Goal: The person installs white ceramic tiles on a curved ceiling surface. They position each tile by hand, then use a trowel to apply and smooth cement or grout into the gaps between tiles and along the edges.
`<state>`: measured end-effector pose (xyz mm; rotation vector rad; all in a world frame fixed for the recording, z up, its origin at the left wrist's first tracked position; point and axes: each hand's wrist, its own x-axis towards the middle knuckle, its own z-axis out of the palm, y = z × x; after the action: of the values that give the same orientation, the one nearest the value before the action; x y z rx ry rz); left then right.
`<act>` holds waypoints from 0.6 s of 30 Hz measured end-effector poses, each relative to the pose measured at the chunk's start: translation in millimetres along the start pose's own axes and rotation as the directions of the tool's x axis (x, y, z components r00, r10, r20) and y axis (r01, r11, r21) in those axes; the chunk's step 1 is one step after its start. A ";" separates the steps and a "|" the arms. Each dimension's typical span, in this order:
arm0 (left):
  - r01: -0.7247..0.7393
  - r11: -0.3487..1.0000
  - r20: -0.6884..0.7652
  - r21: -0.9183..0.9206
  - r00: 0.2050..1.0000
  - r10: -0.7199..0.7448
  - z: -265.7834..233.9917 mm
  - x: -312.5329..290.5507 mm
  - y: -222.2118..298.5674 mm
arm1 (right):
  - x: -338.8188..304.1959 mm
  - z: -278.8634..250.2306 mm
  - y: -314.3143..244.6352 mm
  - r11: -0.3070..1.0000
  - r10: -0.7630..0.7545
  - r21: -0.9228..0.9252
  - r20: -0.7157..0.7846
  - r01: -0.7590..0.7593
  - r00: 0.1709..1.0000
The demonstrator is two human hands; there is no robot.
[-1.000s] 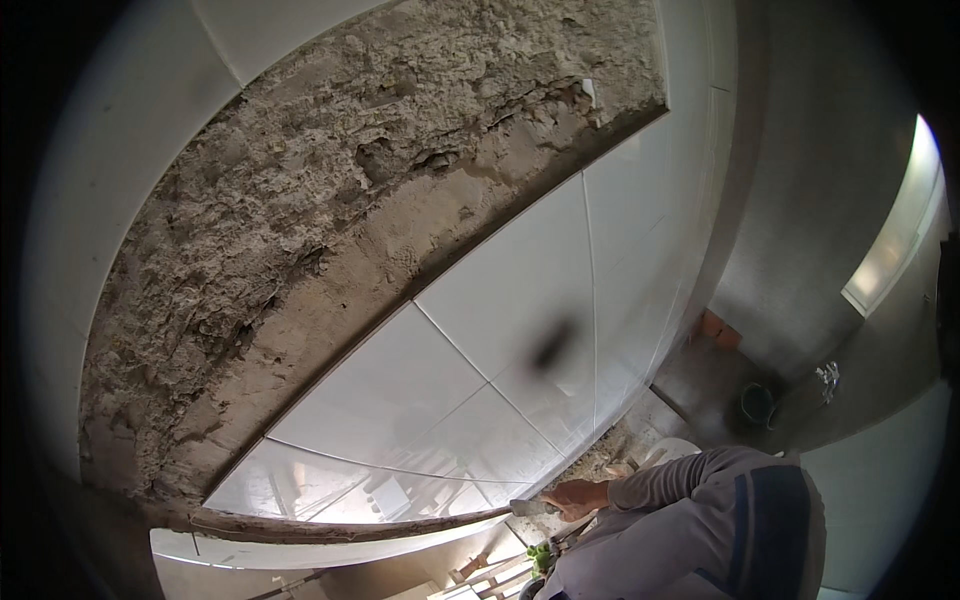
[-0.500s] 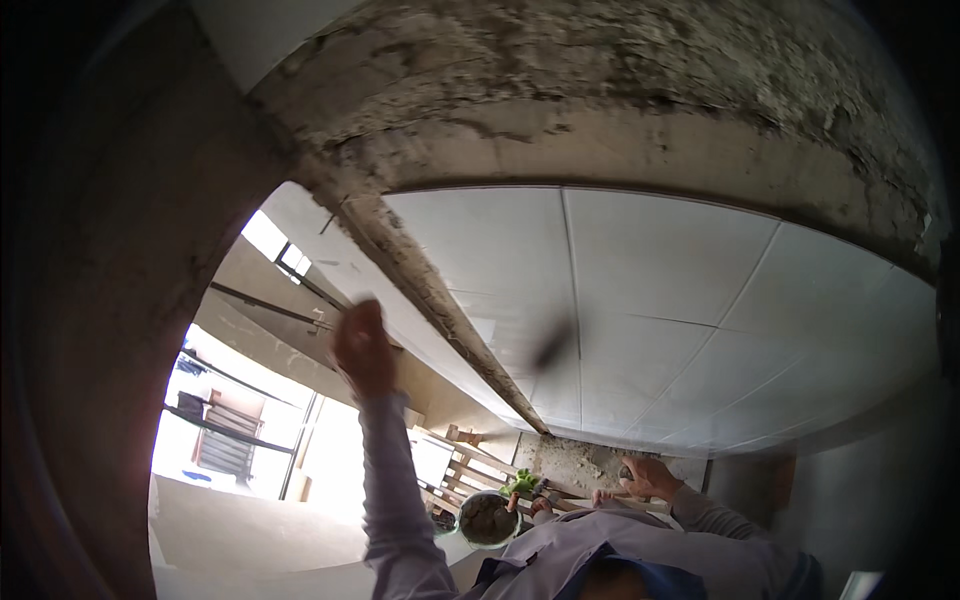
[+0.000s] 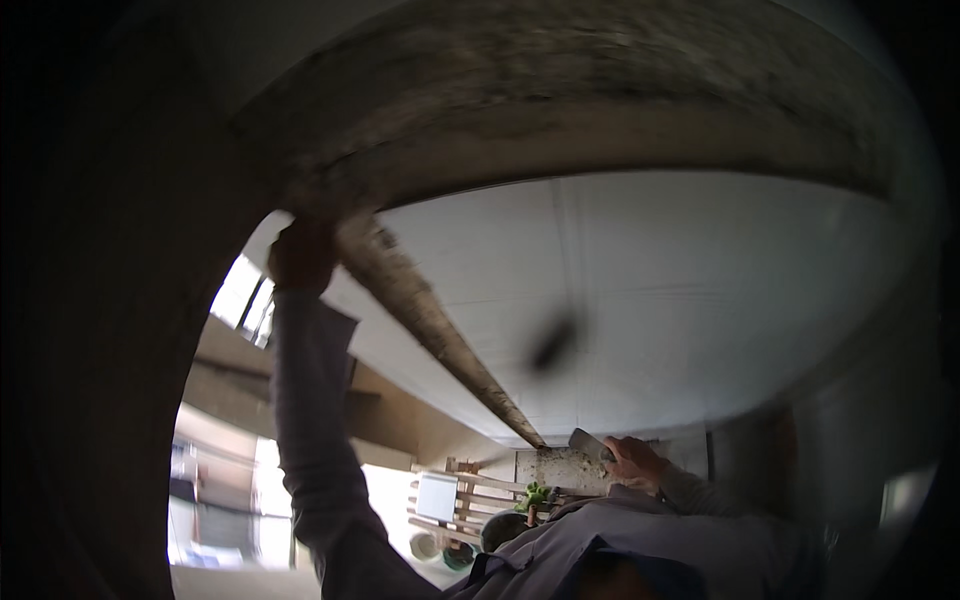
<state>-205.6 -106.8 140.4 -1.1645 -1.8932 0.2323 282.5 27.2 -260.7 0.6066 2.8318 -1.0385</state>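
My left hand [image 3: 303, 255] is raised at the upper left, at the upper end of the narrow white strip beside the rough vertical gap [image 3: 430, 320]. It is dark and blurred, so its fingers cannot be made out. Lower down, my right hand [image 3: 637, 462] is closed on a trowel [image 3: 590, 443], whose flat blade points left toward the foot of the gap. Large white wall tiles [image 3: 690, 300] spread to the right of that gap. Above them runs a band of bare, rough wall [image 3: 600, 140].
Below, a wooden slatted structure [image 3: 480, 508] carries a pale square piece [image 3: 436, 496]. Near it are a bucket [image 3: 459, 556], another dark round container [image 3: 503, 530] and something green [image 3: 534, 494]. A bright opening [image 3: 215, 500] lies at the left. A dark smudge blurs the middle of the view.
My left hand has moved up and left to the top of the strip. My right hand has shifted slightly left, and the trowel blade now shows. The view has shifted and darkened.
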 end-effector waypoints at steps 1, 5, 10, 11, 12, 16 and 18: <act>-0.130 0.991 -0.114 0.010 0.985 0.131 33.5 22.6 4.5 | 4.9 -5.4 5.1 0.999 0.047 0.029 -0.020 -0.046 0.999; -0.232 0.948 -0.291 -0.218 0.943 0.163 44.7 4.5 -19.0 | 4.7 -3.9 -12.9 0.993 0.024 0.116 -0.021 -0.021 1.000; 0.094 0.976 -0.014 -0.198 0.995 -0.099 27.3 11.0 -6.0 | -5.0 -0.7 -9.3 0.972 0.155 0.197 -0.119 -0.129 0.981; 0.086 0.979 -0.008 -0.186 0.996 -0.089 28.1 15.6 -3.0 | -10.6 -2.6 -7.6 0.959 0.188 0.237 -0.126 -0.155 0.974; 0.075 0.982 -0.011 -0.176 0.997 -0.078 29.3 17.5 -1.4 | -14.5 -5.6 -5.2 0.946 0.216 0.272 -0.130 -0.175 0.968; 0.036 0.991 0.012 -0.129 0.999 -0.035 33.7 11.6 -8.4 | -17.6 -6.4 -9.6 0.935 0.277 0.277 -0.175 -0.223 0.945; 0.025 0.996 0.019 -0.081 1.000 -0.023 24.2 3.0 -18.7 | -13.8 -11.5 -16.7 0.943 0.265 0.248 -0.165 -0.220 0.950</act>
<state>-236.2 -108.1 138.0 -1.1967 -1.9469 0.1540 289.6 18.2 -239.0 1.1082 2.7160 -1.3300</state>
